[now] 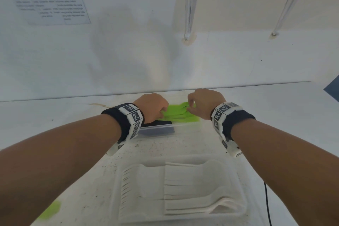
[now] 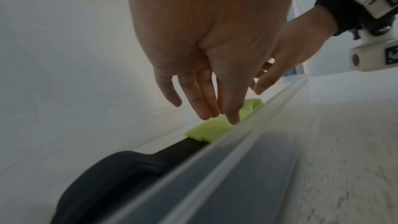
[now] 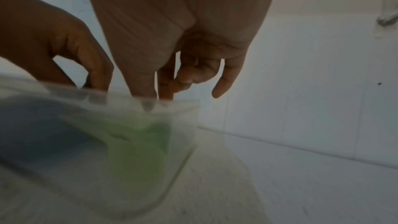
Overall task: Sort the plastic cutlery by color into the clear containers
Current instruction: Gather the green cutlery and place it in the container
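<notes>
A stack of green cutlery [image 1: 179, 115] lies in the far clear container [image 1: 183, 127], next to black cutlery [image 1: 157, 124]. My left hand [image 1: 162, 113] touches the stack's left end with straight fingers; the left wrist view shows those fingertips [image 2: 207, 117] on the green cutlery [image 2: 206, 130] above the black pieces [image 2: 120, 168]. My right hand [image 1: 189, 107] pinches the stack's right end. In the right wrist view its thumb and forefinger [image 3: 148, 101] dip inside the container wall [image 3: 185, 125] onto the blurred green cutlery [image 3: 137, 142]. White cutlery [image 1: 183, 189] fills the near clear container [image 1: 117, 189].
A loose green piece [image 1: 50, 209] lies at the table's lower left, partly hidden by my forearm. A black cable [image 1: 267, 203] runs along the right of the near container. A white wall rises just behind the far container, with two metal rods [image 1: 189, 14] above it.
</notes>
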A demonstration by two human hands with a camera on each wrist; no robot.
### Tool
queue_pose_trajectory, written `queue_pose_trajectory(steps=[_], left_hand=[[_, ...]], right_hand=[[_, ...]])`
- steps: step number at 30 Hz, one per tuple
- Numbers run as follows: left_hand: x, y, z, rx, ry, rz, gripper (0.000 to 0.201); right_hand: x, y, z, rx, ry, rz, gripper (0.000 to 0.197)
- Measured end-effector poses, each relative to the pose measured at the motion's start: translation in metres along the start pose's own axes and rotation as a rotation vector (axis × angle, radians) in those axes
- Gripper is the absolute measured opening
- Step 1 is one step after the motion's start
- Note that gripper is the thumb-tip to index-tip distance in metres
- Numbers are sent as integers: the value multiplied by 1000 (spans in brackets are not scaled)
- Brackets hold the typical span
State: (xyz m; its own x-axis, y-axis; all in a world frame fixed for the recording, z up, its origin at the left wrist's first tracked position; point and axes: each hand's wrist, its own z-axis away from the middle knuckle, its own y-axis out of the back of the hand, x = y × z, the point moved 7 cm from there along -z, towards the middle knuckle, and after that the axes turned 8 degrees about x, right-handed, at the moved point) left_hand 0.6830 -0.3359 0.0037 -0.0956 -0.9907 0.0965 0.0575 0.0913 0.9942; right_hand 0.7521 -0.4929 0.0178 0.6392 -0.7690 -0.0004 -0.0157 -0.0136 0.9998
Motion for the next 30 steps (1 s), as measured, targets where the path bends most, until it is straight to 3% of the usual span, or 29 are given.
queue_pose_trajectory(steps=[7, 12, 15, 23, 30], left_hand=[[-25, 48, 32, 168, 224, 207, 31], [-64, 65, 86, 177, 396, 269, 70], [-87, 72, 129, 171, 460, 252, 79], [-167, 57, 252, 119, 613, 270, 59], [-229, 25, 349, 20, 537, 253, 41]], right_hand=[[-36, 40, -2, 98, 1, -170, 32], [-96, 50, 5, -20, 32, -363, 67], [-138, 56, 6, -62, 62, -425, 73], [-274, 47, 16, -107, 135, -445, 67], [-396, 6, 33, -158, 195, -303, 36]])
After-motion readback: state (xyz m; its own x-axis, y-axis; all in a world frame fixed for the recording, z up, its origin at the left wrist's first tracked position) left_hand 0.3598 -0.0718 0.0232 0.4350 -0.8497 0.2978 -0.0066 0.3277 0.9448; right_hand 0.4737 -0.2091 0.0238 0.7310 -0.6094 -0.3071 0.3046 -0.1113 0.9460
